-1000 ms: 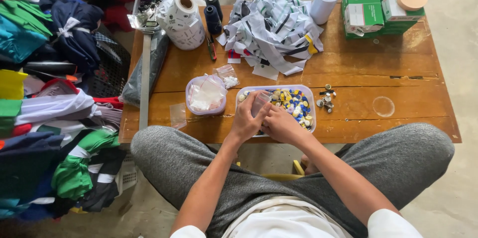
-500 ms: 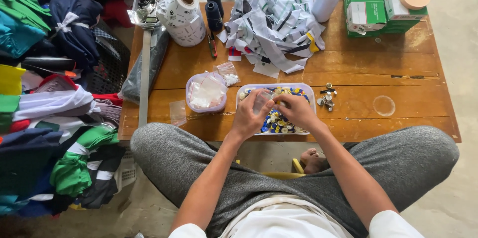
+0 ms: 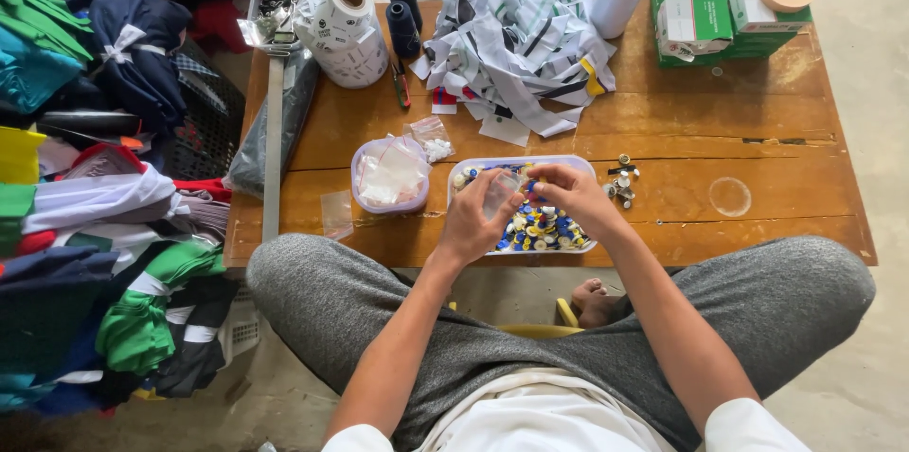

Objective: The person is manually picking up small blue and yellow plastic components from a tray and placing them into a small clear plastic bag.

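Holding a small clear bag over the tray, the left hand pinches it while the right hand seemingly drops in a button; most buttons remain unbagged.

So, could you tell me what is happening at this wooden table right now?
A seated person works over a rectangular tray of small coloured buttons on the low wooden table. The left hand holds a small clear plastic bag above the tray, while the right hand pinches something small beside the bag's mouth. A round tub of clear bags sits to the left, and a heap of fabric labels lies behind.
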